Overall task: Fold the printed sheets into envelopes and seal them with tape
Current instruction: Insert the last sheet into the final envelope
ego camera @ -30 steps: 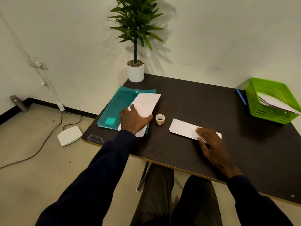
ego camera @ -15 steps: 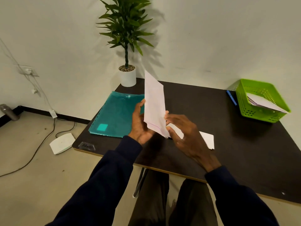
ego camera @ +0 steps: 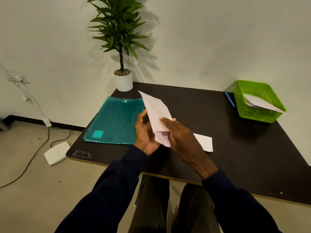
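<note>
A white printed sheet (ego camera: pixel 155 110), partly folded, stands lifted above the dark table (ego camera: pixel 235 148) near its front middle. My left hand (ego camera: pixel 144 133) holds the sheet's left edge from below. My right hand (ego camera: pixel 180 135) lies over the sheet's lower right part, fingers laid on the paper. A folded white sheet (ego camera: pixel 204 142) rests flat on the table behind my right hand. The tape roll is hidden behind my hands.
A teal plastic folder (ego camera: pixel 114 121) lies at the table's left. A potted plant (ego camera: pixel 123 79) stands at the back left corner. A green basket (ego camera: pixel 257 101) with folded papers sits at the back right, a blue pen (ego camera: pixel 229 99) beside it.
My left hand picked the sheet up off the teal folder. My right hand left the folded sheet on the table and came over to the raised sheet, which now tilts lower.
</note>
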